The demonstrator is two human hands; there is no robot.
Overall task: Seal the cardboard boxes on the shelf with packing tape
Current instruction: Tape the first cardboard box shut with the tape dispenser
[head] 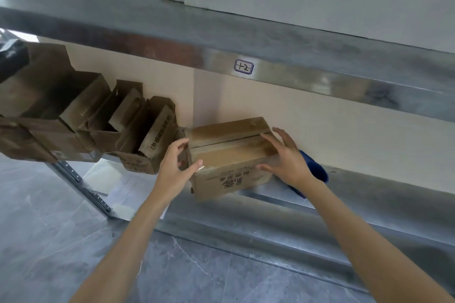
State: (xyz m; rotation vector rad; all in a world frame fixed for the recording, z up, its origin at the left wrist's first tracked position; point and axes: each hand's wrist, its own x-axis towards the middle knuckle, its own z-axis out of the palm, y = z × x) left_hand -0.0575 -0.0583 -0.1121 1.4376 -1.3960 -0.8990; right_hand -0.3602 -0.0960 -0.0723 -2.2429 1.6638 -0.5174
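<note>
Left hand [176,167] grips a brown rectangular cardboard box [231,155], fingers curled round its corner. Right hand [286,157] presses its glossy taped top, fingers spread flat.

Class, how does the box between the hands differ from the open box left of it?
The closed box has flaps folded flat; the open box has flaps standing up. The left hand and right hand touch the closed box; none touches the open box. Both are brown printed cardboard.

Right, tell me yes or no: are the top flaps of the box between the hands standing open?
No, both top flaps of the cardboard box lie folded flat, meeting at a seam.
</note>
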